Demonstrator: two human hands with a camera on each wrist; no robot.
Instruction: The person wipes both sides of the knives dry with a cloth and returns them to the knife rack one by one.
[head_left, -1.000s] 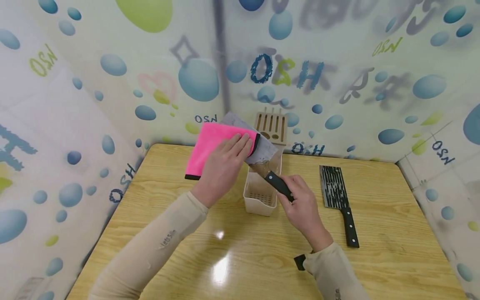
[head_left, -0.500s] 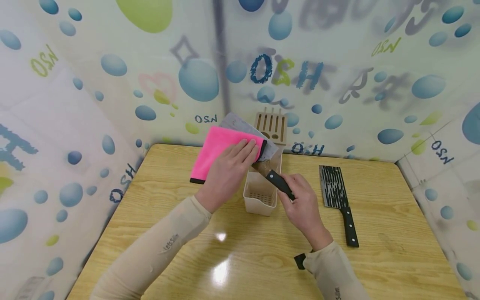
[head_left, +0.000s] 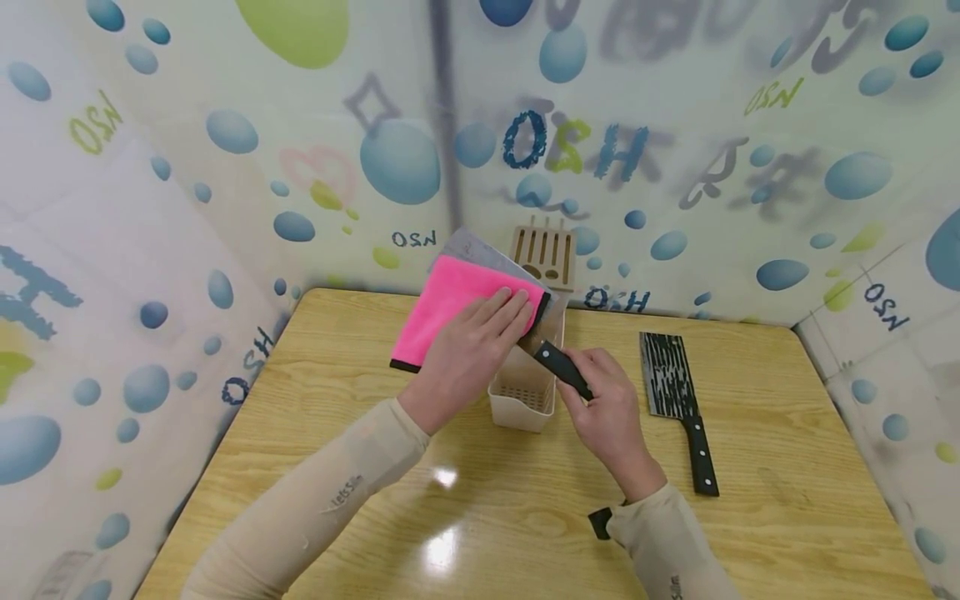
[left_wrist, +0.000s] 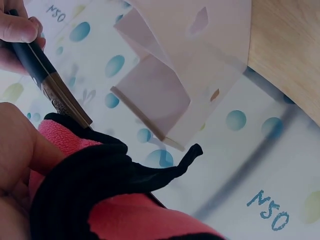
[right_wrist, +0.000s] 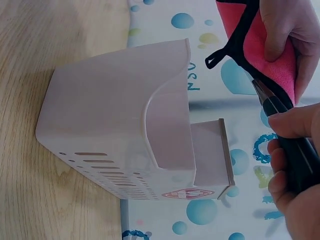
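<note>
My right hand [head_left: 609, 412] grips the black riveted handle of a broad-bladed cleaver [head_left: 480, 248], raised and slanting up to the left. A pink cloth [head_left: 457, 292] with black edging drapes over the blade and hides much of it. My left hand [head_left: 480, 337] holds this cloth against the blade near the handle, fingers on top. In the right wrist view, the left thumb shows on the cloth's other side [right_wrist: 267, 32]. Behind and below the cleaver stands a pale knife holder [head_left: 521, 412] with a slotted brown top, partly covered by cloth and hand.
A second cleaver [head_left: 667, 379] with a black-streaked blade and black handle lies on the wooden table [head_left: 780, 467] to the right. Beside my right sleeve is a small black piece [head_left: 600, 523]. Walls patterned with bubbles [head_left: 397, 162] stand around the table's back and sides.
My left hand and the pink cloth have slid right and slightly down along the blade towards the handle. More of the blade's far end shows. The right hand stays nearly still.
</note>
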